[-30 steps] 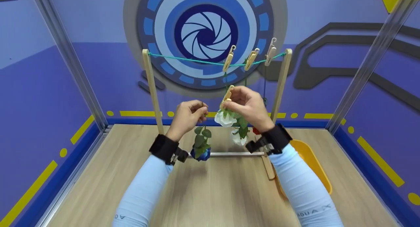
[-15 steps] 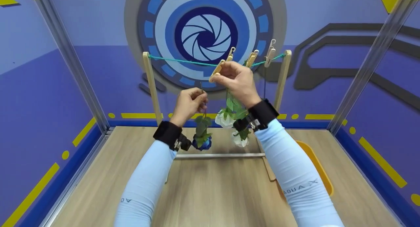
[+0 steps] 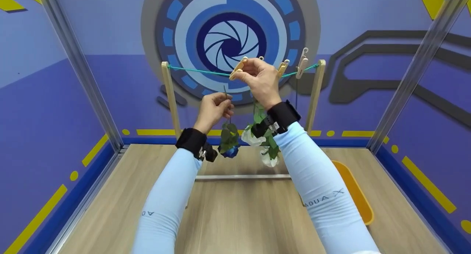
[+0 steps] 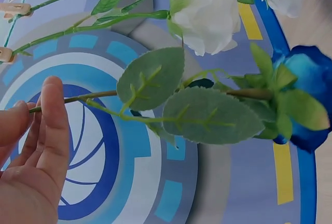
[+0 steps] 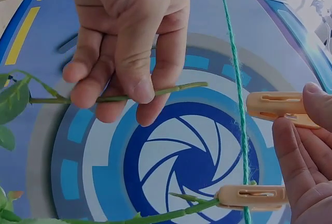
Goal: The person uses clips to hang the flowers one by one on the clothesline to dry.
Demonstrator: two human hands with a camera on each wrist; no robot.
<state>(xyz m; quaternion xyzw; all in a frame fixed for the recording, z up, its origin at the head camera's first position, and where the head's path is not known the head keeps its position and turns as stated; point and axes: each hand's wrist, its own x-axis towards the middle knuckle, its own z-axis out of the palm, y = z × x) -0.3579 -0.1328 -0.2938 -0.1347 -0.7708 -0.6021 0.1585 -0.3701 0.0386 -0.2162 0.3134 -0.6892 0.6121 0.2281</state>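
Observation:
My left hand pinches the stem of a blue artificial rose, which hangs head down. Its leaves and blue petals fill the left wrist view; the bare stem end sticks out past my fingers. In my right hand a beige clothespin is held between thumb and fingers. The clothespin's tip is right at the green string in the right wrist view; whether it touches cannot be told. Another clothespin grips the string and a green stem close by.
Two white roses hang head down behind my right forearm. More clothespins sit on the string toward the right wooden post. The left post stands opposite. A yellow tray lies on the table at right, partly hidden by my sleeve.
My right hand has risen and moved left with the clothespin, from beside the white rose up to the string. My left hand has lifted the blue rose somewhat.

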